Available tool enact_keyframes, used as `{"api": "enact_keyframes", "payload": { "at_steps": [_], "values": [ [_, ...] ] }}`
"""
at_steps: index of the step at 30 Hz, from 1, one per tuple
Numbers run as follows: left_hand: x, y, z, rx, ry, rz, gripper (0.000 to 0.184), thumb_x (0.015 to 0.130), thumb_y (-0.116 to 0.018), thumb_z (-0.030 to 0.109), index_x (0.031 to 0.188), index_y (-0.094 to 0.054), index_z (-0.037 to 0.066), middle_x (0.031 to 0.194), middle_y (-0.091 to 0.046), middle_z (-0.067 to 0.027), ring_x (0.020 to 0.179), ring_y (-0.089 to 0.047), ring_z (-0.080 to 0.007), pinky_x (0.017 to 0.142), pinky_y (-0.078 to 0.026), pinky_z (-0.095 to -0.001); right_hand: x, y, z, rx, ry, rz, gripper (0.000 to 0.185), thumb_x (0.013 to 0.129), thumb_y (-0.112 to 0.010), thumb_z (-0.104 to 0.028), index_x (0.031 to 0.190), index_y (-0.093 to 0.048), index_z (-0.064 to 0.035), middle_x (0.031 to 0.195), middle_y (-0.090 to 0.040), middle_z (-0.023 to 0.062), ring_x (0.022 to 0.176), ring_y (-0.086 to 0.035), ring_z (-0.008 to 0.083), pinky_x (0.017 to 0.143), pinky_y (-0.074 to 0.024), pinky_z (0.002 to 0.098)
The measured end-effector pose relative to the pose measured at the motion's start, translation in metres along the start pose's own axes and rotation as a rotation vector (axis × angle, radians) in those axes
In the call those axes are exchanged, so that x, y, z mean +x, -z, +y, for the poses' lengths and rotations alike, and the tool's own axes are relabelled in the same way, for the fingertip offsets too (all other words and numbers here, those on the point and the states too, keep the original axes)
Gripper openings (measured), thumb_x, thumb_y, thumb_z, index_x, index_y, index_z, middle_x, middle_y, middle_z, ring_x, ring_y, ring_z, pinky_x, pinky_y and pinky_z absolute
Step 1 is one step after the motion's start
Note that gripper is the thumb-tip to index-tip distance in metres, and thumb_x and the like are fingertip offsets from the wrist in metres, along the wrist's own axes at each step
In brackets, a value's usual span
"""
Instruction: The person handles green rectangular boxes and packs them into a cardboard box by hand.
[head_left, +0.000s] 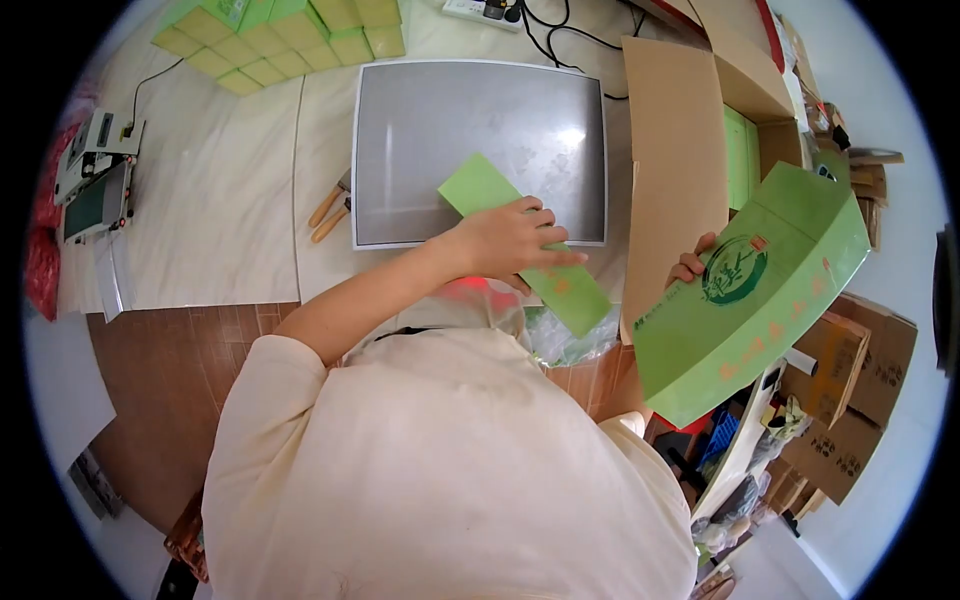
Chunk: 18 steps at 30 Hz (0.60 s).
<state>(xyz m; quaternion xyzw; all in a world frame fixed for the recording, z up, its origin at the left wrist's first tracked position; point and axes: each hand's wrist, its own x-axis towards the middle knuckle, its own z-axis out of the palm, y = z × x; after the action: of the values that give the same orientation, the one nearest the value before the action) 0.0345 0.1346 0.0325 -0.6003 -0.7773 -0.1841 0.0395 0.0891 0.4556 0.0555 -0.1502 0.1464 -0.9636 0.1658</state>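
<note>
My left hand [508,240] is closed around a narrow green box [482,184] above the front part of a grey plate with a pale rim [378,150]. The box lies slantwise, with orange print near its lower end. In my right hand [690,262] is a larger green box [780,275] with a dark green round emblem, tilted up at the right. Only some fingers of that hand show at the box's edge; the rest is hidden behind it.
An open cardboard carton [678,150] with green boxes inside stands right of the plate. Green boxes [270,45] are stacked at the back left. Two wooden-handled tools [328,216] lie left of the plate. A small machine [98,180] and black cables [560,35] are on the table.
</note>
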Motion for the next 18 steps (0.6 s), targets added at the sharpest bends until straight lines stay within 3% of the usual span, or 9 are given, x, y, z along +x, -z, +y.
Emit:
{"api": "enact_keyframes", "payload": {
  "at_steps": [3, 6, 8, 9, 11, 13, 15, 16, 18],
  "values": [
    [0.000, 0.008, -0.005, -0.026, 0.007, -0.004, 0.082, 0.059, -0.077, 0.048, 0.131, -0.046, 0.027, 0.100, -0.055, -0.0013, 0.094, -0.055, -0.0212, 0.089, -0.042, -0.0377, 0.012, 0.001, -0.001, 0.049, -0.078, 0.018, 0.052, 0.095, -0.045, -0.035, 0.141, -0.034, -0.0122, 0.139, -0.041, 0.0082, 0.109, -0.048, 0.0265, 0.094, -0.0386, 0.0377],
    [-0.007, 0.022, -0.020, -0.065, 0.055, -0.123, 0.088, 0.057, -0.078, 0.047, 0.135, -0.043, 0.027, 0.105, -0.055, -0.0013, 0.097, -0.054, -0.0206, 0.092, -0.041, -0.0387, 0.031, -0.015, 0.002, 0.030, -0.200, -0.037, 0.052, 0.094, -0.048, -0.030, 0.140, -0.035, -0.0106, 0.140, -0.040, 0.0083, 0.107, -0.049, 0.0270, 0.093, -0.0411, 0.0370],
    [-0.012, 0.033, -0.035, -0.076, 0.226, -0.351, 0.084, 0.059, -0.078, 0.046, 0.134, -0.046, 0.025, 0.110, -0.056, -0.0036, 0.101, -0.054, -0.0233, 0.093, -0.040, -0.0402, 0.036, -0.020, 0.004, 0.040, -0.241, -0.089, 0.051, 0.094, -0.049, -0.028, 0.140, -0.035, -0.0099, 0.140, -0.040, 0.0092, 0.109, -0.049, 0.0275, 0.095, -0.0413, 0.0378],
    [-0.020, 0.035, -0.040, -0.064, 0.232, -0.345, 0.084, 0.059, -0.078, 0.046, 0.134, -0.046, 0.025, 0.110, -0.056, -0.0036, 0.101, -0.054, -0.0233, 0.093, -0.040, -0.0402, 0.036, -0.019, 0.001, 0.051, -0.245, -0.113, 0.051, 0.094, -0.049, -0.028, 0.140, -0.035, -0.0098, 0.140, -0.039, 0.0097, 0.110, -0.048, 0.0277, 0.095, -0.0409, 0.0383],
    [-0.045, 0.038, -0.048, 0.014, 0.230, 0.037, 0.077, 0.062, -0.078, 0.041, 0.131, -0.049, 0.022, 0.109, -0.057, -0.0074, 0.104, -0.054, -0.0248, 0.092, -0.040, -0.0379, 0.032, -0.016, -0.014, 0.067, -0.366, -0.048, 0.052, 0.094, -0.049, -0.029, 0.139, -0.036, -0.0095, 0.139, -0.040, 0.0110, 0.113, -0.048, 0.0282, 0.096, -0.0410, 0.0393],
    [-0.074, 0.053, -0.055, 0.063, 0.351, 0.073, 0.078, 0.061, -0.078, 0.041, 0.131, -0.049, 0.021, 0.113, -0.057, -0.0087, 0.105, -0.053, -0.0265, 0.094, -0.039, -0.0387, 0.022, -0.016, -0.003, 0.079, -0.483, 0.031, 0.052, 0.094, -0.049, -0.031, 0.139, -0.036, -0.0094, 0.138, -0.041, 0.0118, 0.116, -0.047, 0.0285, 0.097, -0.0414, 0.0397],
    [-0.111, 0.073, -0.053, 0.042, 0.627, 0.257, 0.078, 0.061, -0.079, 0.042, 0.130, -0.051, 0.019, 0.117, -0.056, -0.0095, 0.108, -0.053, -0.0281, 0.096, -0.038, -0.0400, -0.001, -0.017, 0.040, -0.522, 0.332, 0.423, 0.054, 0.094, -0.048, -0.035, 0.139, -0.036, -0.0079, 0.135, -0.044, 0.0144, 0.117, -0.048, 0.0283, 0.095, -0.0435, 0.0401],
    [-0.133, 0.082, -0.049, -0.007, 0.795, 0.407, 0.078, 0.060, -0.079, 0.043, 0.129, -0.051, 0.019, 0.119, -0.055, -0.0088, 0.110, -0.052, -0.0282, 0.096, -0.038, -0.0404, -0.005, -0.017, 0.045, -0.503, 0.326, 0.431, 0.054, 0.094, -0.048, -0.035, 0.139, -0.036, -0.0079, 0.135, -0.044, 0.0144, 0.117, -0.048, 0.0283, 0.095, -0.0435, 0.0401],
    [-0.178, 0.095, -0.043, -0.317, 0.967, 0.825, 0.072, 0.073, -0.071, 0.049, 0.133, -0.047, 0.017, 0.122, -0.054, -0.0059, 0.114, -0.050, -0.0256, 0.098, -0.039, -0.0400, 0.002, -0.023, 0.055, -0.585, 0.132, 0.918, 0.057, 0.095, -0.048, -0.038, 0.137, -0.037, -0.0021, 0.128, -0.050, 0.0139, 0.117, -0.049, 0.0257, 0.098, -0.0410, 0.0354]
  ]
}}
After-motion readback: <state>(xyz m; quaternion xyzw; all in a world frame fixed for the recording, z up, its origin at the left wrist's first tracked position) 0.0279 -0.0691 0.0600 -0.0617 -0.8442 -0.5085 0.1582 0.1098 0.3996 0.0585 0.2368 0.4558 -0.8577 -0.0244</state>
